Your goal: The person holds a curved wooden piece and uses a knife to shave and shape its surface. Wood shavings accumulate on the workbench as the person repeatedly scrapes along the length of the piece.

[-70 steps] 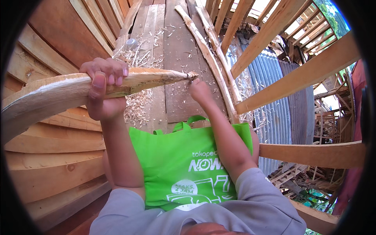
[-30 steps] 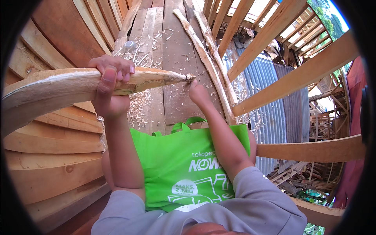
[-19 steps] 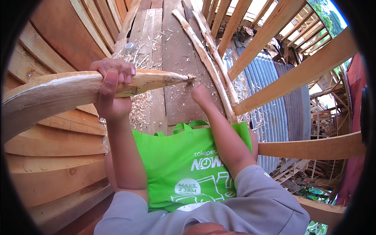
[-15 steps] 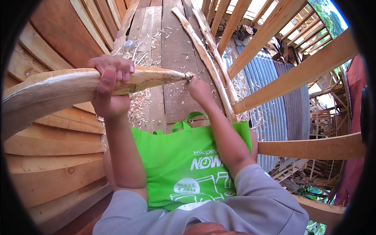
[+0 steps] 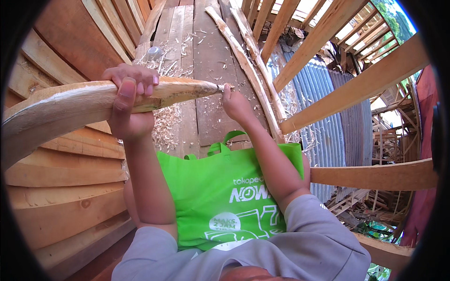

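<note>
A long curved piece of pale wood (image 5: 61, 104) runs in from the left edge and tapers to a point just right of the middle. My left hand (image 5: 129, 98) is wrapped round it, thumb on the near side and fingers over the top. At the tapered tip, my right hand (image 5: 237, 107) is closed, with a small dark, blade-like tool (image 5: 220, 88) showing between its fingers and the wood. Most of that tool is hidden in the hand. A green cloth bag (image 5: 201, 201) covers my lap beneath both forearms.
Wood shavings (image 5: 166, 129) litter the plank floor (image 5: 213, 119). Two peeled poles (image 5: 248, 70) lie along its right side, beside slatted railing (image 5: 356, 91) and corrugated metal sheets (image 5: 323, 117). A clear cup (image 5: 154, 54) stands ahead. Board wall (image 5: 65, 178) rises at left.
My right hand has shifted slightly left and away from me at the tapered tip. The left hand keeps its grip on the wood, having moved only a little.
</note>
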The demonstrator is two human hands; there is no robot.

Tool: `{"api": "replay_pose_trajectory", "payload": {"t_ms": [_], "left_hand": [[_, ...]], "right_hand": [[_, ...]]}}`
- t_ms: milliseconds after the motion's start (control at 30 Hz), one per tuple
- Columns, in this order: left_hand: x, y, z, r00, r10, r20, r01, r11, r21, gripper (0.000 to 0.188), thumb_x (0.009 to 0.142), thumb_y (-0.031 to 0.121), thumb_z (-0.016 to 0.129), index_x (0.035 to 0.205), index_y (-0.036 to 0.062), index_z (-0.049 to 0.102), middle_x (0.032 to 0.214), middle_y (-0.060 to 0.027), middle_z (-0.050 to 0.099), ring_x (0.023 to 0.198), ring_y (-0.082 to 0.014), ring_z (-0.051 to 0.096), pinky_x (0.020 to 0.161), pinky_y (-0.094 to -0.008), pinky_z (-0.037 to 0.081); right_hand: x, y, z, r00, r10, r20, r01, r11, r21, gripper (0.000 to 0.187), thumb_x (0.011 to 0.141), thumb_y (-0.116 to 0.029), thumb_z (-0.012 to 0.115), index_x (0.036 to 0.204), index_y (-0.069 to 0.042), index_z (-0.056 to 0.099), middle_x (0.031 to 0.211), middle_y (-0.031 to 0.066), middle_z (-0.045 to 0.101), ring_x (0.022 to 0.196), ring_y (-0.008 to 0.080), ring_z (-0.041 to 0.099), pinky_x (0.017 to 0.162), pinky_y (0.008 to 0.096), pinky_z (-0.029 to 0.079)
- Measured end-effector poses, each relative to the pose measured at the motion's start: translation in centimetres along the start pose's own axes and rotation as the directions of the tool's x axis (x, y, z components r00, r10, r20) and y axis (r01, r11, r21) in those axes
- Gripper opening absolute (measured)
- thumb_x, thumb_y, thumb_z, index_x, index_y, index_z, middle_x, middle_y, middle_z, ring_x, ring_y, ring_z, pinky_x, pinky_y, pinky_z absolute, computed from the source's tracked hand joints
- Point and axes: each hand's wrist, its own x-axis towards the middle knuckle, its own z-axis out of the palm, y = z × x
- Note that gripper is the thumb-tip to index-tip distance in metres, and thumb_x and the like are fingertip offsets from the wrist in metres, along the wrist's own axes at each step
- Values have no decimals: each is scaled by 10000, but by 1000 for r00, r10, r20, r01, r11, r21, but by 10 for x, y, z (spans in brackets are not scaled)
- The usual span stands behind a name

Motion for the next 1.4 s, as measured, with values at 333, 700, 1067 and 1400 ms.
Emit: {"api": "replay_pose_trajectory", "payload": {"t_ms": [333,700,1067,1400], "left_hand": [[5,-1,4,1000,0,-4,0,998,70,186,873,137,626,864,102,444,740,-59,487,702,-169,484,747,-367,445],[4,-2,14,999,-35,-5,35,997,63,151,872,175,614,873,144,467,758,-3,434,732,-139,438,778,-365,386],[7,-5,10,999,-7,36,8,1000,-8,159,877,132,599,880,126,440,760,-35,468,710,-163,470,756,-376,417],[7,-4,8,999,-2,44,1,1000,25,167,878,148,602,875,127,437,759,-32,466,702,-158,465,755,-371,410]], "right_hand": [[30,40,19,962,183,-202,-130,960,248,692,1008,-545,345,984,62,678,1003,299,671,975,424,646,881,480,480],[82,88,62,923,206,-324,36,794,606,379,1011,-371,537,878,-43,672,622,13,554,565,111,511,532,301,394],[78,80,48,904,166,-394,90,827,555,462,787,-429,766,1006,-24,733,912,167,722,877,282,687,820,385,498],[58,53,26,913,230,-338,57,747,662,274,860,-286,740,791,-34,660,656,16,576,558,120,472,548,322,363]]}}
